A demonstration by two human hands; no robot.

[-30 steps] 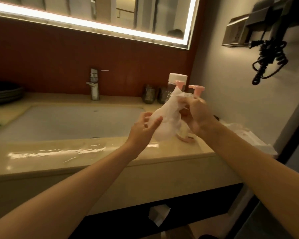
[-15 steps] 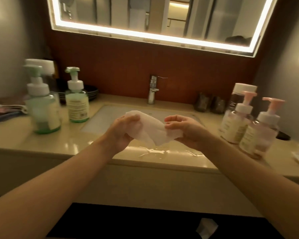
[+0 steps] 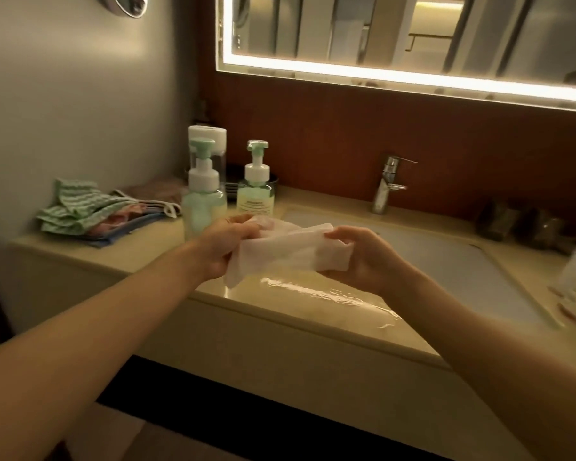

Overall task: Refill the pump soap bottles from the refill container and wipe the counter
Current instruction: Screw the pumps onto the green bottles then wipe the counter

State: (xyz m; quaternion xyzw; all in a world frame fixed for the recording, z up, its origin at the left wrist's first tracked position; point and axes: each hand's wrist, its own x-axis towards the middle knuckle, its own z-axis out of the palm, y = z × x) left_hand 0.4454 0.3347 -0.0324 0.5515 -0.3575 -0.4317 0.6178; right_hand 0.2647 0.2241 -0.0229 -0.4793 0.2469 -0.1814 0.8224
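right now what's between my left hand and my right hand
A white wipe, crumpled and stretched from the left hand to the right hand; both grip it above the wet counter edge. The head view shows it.

1. Two arms of one person are in view, each visible from the hand back to the lower edge of the frame.
2. The left forearm (image 3: pixel 113 327) is bare along all of its visible length.
3. The right forearm (image 3: pixel 479 344) is bare in the same way.
4. The left hand (image 3: pixel 223 247) and right hand (image 3: pixel 366 261) are bare, wrists included.
5. The fingers (image 3: pixel 341 232) look slender, and the dim warm light hides the detail of the nails.
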